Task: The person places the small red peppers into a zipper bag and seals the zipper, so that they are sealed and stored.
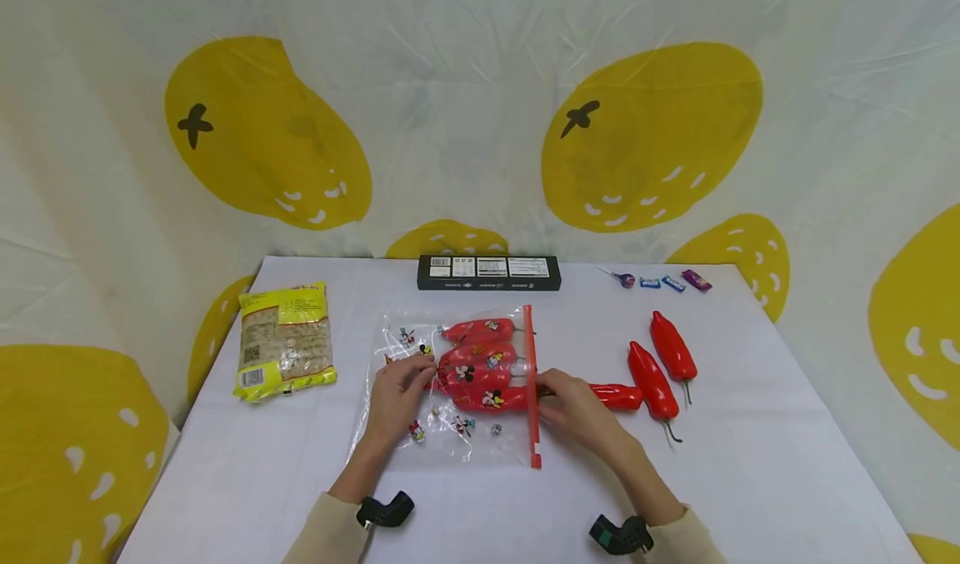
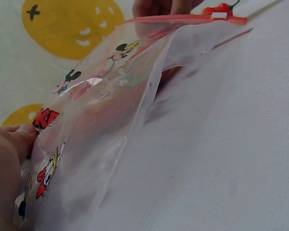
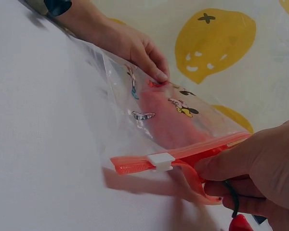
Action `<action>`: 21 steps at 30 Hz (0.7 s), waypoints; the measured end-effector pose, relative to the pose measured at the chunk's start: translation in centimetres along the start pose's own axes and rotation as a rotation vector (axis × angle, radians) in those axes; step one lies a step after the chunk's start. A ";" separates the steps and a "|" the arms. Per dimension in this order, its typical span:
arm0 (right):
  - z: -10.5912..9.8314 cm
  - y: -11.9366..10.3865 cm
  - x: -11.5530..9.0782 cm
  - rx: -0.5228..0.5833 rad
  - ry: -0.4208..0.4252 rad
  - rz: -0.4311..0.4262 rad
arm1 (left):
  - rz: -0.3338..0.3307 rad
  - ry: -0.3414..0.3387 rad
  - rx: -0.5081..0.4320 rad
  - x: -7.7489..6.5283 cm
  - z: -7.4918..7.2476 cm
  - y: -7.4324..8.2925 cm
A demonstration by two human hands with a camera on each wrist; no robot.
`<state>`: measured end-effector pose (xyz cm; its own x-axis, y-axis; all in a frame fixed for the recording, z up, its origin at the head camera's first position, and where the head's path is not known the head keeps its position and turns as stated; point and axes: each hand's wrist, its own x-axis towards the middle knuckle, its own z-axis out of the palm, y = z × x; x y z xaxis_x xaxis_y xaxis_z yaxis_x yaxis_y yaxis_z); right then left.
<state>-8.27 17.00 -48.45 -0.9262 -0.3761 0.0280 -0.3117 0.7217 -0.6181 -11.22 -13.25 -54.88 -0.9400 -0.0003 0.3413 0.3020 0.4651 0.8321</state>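
A clear zip bag [image 1: 465, 451] with cartoon prints lies on the table, several glossy red chili peppers [image 1: 480, 331] inside it. My left hand [image 1: 399, 393] pinches the bag's closed end; in the left wrist view the thumb [image 2: 24, 137] lies against the plastic. At the bag's red zip edge [image 1: 533, 431], my right hand [image 1: 573, 401] grips a red chili pepper by its stem end, the body reaching into the mouth. Its dark green stem [image 3: 233, 197] pokes out between the fingers in the right wrist view. A white slider [image 3: 161, 160] sits on the zip edge.
Right of the right hand lie a red chili pepper [image 1: 617, 396] and two more, one a chili pepper [image 1: 652, 381] with a curved stem. A yellow-edged packet [image 1: 287, 343] is at left, a black box [image 1: 489, 273] at the back, a lollipop [image 1: 626, 280] and wrapped candies [image 1: 673, 283] back right.
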 end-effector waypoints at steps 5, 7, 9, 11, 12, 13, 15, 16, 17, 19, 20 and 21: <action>0.8 0.0 0.2 0.032 0.008 0.020 | -0.014 0.002 -0.002 -0.1 -0.1 0.1; 1.0 0.1 0.2 0.056 0.012 0.020 | -0.014 -0.004 -0.011 0.0 -0.1 0.2; 1.0 0.2 0.2 0.089 0.008 0.031 | -0.008 -0.004 -0.017 0.0 -0.1 0.1; 0.9 0.5 0.0 0.119 -0.003 0.049 | 0.001 -0.003 -0.020 0.0 0.1 0.1; 0.8 0.6 -0.1 0.129 -0.006 0.055 | 0.007 -0.001 -0.016 0.0 0.1 0.0; 0.6 0.7 -0.3 0.135 -0.009 0.062 | 0.016 0.002 -0.008 0.0 0.1 0.0; 0.0 1.0 -0.7 0.128 -0.006 0.064 | 0.028 0.012 -0.003 0.0 0.2 -0.1; -0.3 1.1 -0.9 0.118 0.002 0.060 | 0.035 0.016 0.007 0.0 0.2 -0.1; -0.7 1.2 -1.1 0.104 0.014 0.052 | 0.036 0.019 0.011 -0.1 0.2 -0.1; -1.6 1.3 -1.6 0.070 0.041 0.045 | 0.042 0.026 0.013 -0.1 0.1 0.0; -2.1 1.4 -1.8 0.048 0.055 0.047 | 0.037 0.026 0.006 -0.1 0.1 0.0; -2.6 1.5 -2.1 0.025 0.069 0.053 | 0.035 0.027 0.005 -0.1 0.0 0.0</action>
<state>-7.33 20.36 -47.42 -0.9539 -0.2963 0.0485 -0.2575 0.7243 -0.6395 -11.16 -13.22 -54.93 -0.9241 -0.0076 0.3821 0.3340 0.4698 0.8172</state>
